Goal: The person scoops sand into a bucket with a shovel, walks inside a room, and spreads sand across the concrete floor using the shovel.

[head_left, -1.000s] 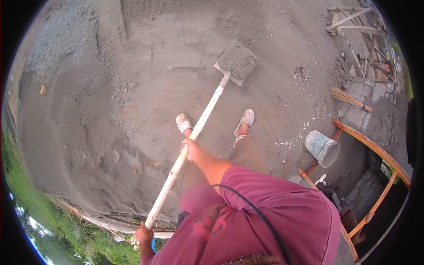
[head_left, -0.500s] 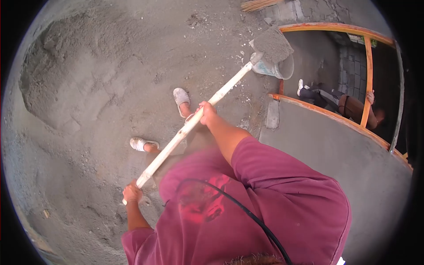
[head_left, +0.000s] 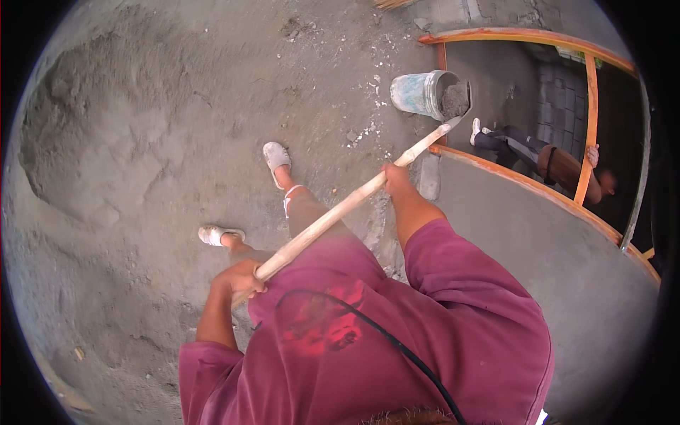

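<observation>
Both hands grip the pale wooden handle of a shovel (head_left: pixel 341 210). My left hand (head_left: pixel 242 278) is closed round the rear end, close to my body. Further forward, my right hand (head_left: pixel 397 178) is wrapped round the handle. The shovel's blade is at the mouth of a whitish-blue bucket (head_left: pixel 416 94), seen nearly edge-on. Grey sand or mortar mix (head_left: pixel 455 100) shows in the bucket's mouth, which points to the right in the view. How much of it lies on the blade, I cannot tell.
A broad grey sandy mound (head_left: pixel 106 156) spreads at the left. An orange-brown frame (head_left: pixel 538 185) surrounds an opening at the right, where a co-worker (head_left: pixel 559 166) has one hand on an upright. Broom bristles (head_left: pixel 392 3) show at the top edge. A dark cable crosses my shirt.
The loaded shovel blade has moved right and tipped at the bucket's mouth, with sand now showing there. Both hands have shifted right, the left one also up towards my body.
</observation>
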`<control>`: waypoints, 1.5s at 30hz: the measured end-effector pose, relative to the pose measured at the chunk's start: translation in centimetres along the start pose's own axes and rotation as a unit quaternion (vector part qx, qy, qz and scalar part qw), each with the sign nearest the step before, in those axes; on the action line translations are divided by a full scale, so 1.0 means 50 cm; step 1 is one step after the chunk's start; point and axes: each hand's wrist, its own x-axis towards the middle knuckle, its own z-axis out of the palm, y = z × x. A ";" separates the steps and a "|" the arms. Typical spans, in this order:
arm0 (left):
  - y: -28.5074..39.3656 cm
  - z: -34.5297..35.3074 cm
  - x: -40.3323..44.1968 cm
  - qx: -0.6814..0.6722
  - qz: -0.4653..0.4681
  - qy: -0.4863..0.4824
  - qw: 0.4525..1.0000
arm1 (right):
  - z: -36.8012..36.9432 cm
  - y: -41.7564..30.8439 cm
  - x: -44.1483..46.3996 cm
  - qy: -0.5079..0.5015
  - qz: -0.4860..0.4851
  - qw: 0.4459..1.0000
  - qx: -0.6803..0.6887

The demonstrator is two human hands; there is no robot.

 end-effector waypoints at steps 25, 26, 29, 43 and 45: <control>-0.793 0.522 -0.253 -0.024 -0.307 0.523 0.795 | 0.697 0.415 -0.837 -0.503 0.258 0.824 -0.040; -0.825 0.583 -0.247 -0.047 -0.322 0.524 0.787 | 0.702 0.490 -0.864 -0.517 0.285 0.805 -0.060; -0.857 0.743 -0.240 -0.112 -0.377 0.500 0.772 | 0.666 0.657 -0.955 -0.515 0.328 0.780 -0.140; -0.634 0.247 -0.035 -0.164 -0.187 0.557 0.792 | 1.175 0.322 -0.825 -0.474 0.029 0.854 -0.211; -0.607 0.195 -0.022 -0.156 -0.175 0.569 0.788 | 1.204 0.270 -0.803 -0.475 0.025 0.857 -0.198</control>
